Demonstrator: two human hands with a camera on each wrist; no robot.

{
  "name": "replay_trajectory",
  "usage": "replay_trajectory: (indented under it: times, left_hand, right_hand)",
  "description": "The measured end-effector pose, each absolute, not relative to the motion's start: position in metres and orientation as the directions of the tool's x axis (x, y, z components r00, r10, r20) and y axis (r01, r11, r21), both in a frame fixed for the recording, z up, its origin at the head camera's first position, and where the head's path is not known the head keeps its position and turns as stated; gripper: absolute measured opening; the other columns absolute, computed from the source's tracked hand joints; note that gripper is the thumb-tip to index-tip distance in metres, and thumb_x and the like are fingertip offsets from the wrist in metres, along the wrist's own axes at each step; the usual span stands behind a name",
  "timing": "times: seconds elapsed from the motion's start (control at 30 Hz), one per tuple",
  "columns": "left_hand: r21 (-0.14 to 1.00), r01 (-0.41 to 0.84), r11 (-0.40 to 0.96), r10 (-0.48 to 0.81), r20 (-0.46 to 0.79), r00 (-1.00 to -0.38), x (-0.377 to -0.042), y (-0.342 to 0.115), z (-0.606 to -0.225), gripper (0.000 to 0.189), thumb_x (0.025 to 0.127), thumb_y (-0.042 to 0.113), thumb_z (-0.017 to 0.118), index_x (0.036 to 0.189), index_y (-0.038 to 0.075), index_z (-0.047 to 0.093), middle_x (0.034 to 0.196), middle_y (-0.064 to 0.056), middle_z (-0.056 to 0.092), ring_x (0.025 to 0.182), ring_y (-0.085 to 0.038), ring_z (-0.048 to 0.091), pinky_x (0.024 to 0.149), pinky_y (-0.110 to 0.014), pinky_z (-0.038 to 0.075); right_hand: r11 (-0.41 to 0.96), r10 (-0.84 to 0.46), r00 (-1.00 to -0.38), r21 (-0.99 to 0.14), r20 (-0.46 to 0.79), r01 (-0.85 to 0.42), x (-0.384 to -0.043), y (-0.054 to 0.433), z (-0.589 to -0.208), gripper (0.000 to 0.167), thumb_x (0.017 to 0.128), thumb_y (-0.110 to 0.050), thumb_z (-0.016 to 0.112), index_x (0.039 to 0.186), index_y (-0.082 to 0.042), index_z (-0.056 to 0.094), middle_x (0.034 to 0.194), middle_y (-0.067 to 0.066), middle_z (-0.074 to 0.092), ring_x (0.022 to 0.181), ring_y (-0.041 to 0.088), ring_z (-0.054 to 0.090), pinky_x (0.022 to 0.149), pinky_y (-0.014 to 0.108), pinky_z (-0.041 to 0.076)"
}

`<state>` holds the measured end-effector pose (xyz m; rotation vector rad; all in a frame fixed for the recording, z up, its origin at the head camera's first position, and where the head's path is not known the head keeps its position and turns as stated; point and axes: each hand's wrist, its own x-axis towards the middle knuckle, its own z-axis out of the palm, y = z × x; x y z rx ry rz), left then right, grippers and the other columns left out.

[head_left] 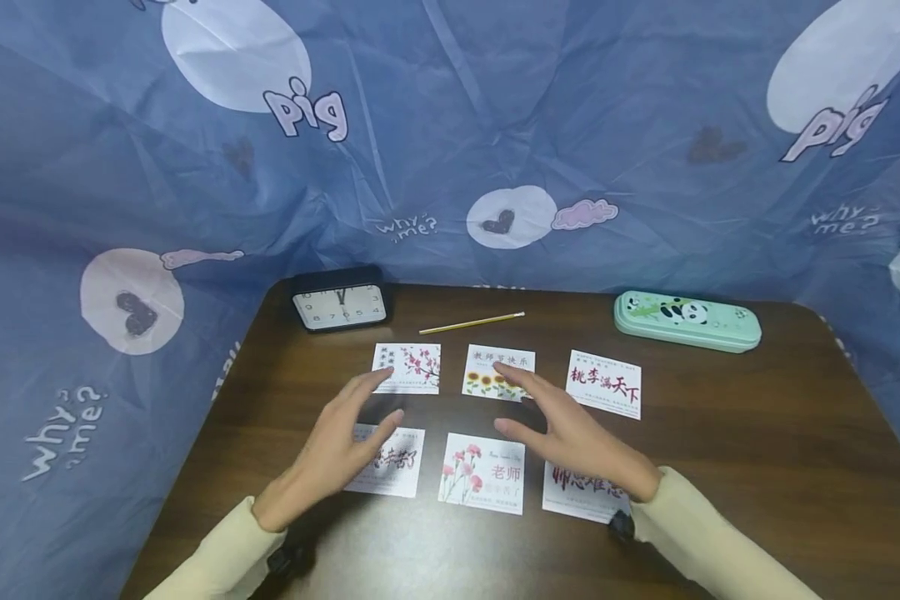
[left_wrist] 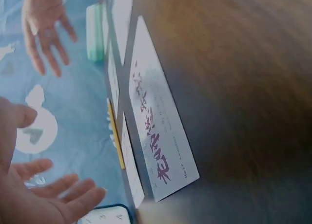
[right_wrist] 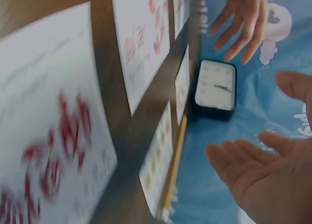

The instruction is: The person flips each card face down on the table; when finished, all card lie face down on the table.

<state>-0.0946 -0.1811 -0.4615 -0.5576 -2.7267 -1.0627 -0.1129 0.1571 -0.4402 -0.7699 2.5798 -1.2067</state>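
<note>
My left hand [head_left: 333,442] hovers with relaxed fingers over the left-side cards and holds nothing. Its fingers overlap the pink-blossom card [head_left: 420,367], and its thumb overlaps a card with dark red writing [head_left: 390,479] below. Opposite it, my right hand [head_left: 577,433] is likewise spread and holds nothing. Its fingertips overlap the sunflower card [head_left: 487,385], while the wrist hides part of a red-lettered card [head_left: 573,496]. Between the hands lies a card with pink carnations [head_left: 482,473]. Another red-lettered card [head_left: 607,383] lies beyond the right hand. In both wrist views the palms face each other.
Behind the cards on the brown table [head_left: 757,467] lies a yellow pencil [head_left: 472,322]. A black-framed clock [head_left: 341,304] stands at the back left, and a green panda pencil case [head_left: 686,319] lies at the back right. Blue printed cloth [head_left: 435,150] hangs behind.
</note>
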Motion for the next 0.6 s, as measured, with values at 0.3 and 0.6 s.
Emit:
replay_trajectory:
  times: [0.3, 0.6]
  left_hand:
    - [0.786, 0.131, 0.605, 0.07, 0.111, -0.991, -0.122, -0.191, -0.469, 0.048, 0.104, 0.027, 0.065, 0.142, -0.001, 0.058, 0.14, -0.026, 0.063, 0.128, -0.042, 0.065, 0.101, -0.052, 0.06]
    - [0.756, -0.02, 0.654, -0.013, -0.016, -1.0, -0.135, -0.19, -0.473, 0.05, 0.105, 0.031, 0.062, 0.142, -0.001, 0.058, 0.137, -0.026, 0.066, 0.126, -0.041, 0.066, 0.11, -0.056, 0.052]
  right_hand:
    - [0.248, -0.609, -0.78, -0.969, -0.146, -0.013, -0.141, 0.121, -0.465, 0.073, 0.103, -0.027, 0.067, 0.162, -0.005, 0.03, 0.169, 0.018, 0.034, 0.152, 0.039, 0.042, 0.119, 0.048, 0.047]
    - [0.135, -0.559, -0.77, -0.951, -0.306, 0.28, -0.153, 0.085, -0.479, 0.075, 0.103, -0.024, 0.064, 0.165, -0.011, 0.023, 0.172, 0.017, 0.028, 0.151, 0.037, 0.045, 0.121, 0.046, 0.045]
